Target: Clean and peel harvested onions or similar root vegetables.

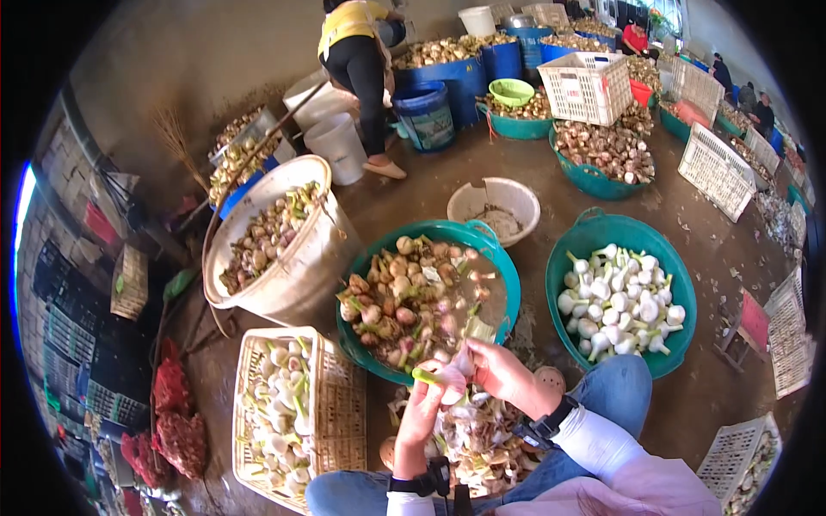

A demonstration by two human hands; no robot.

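Observation:
A garlic bulb with a short green stem (450, 382) is between my hands, above a heap of loose garlic skins (487, 438). My left hand (419, 409) holds it by the stem side. The fingers of my right hand (500, 371) pinch its outer skin at the other side. Just beyond them stands a green tub (513, 284) with unpeeled garlic bulbs (403, 287) in murky water. Another green tub (556, 277), to the right, holds white, cleaned bulbs (619, 300). To the left, a cream plastic crate (339, 413) is filled with whitish bulbs with green stems.
A large tilted white barrel (310, 258) with garlic stands behind the crate. A broken white basin (526, 213) lies beyond the tubs. A person in a yellow top (352, 29) bends near blue barrels. Red mesh sacks (181, 442) lie at left; more crates (716, 171) stand at right.

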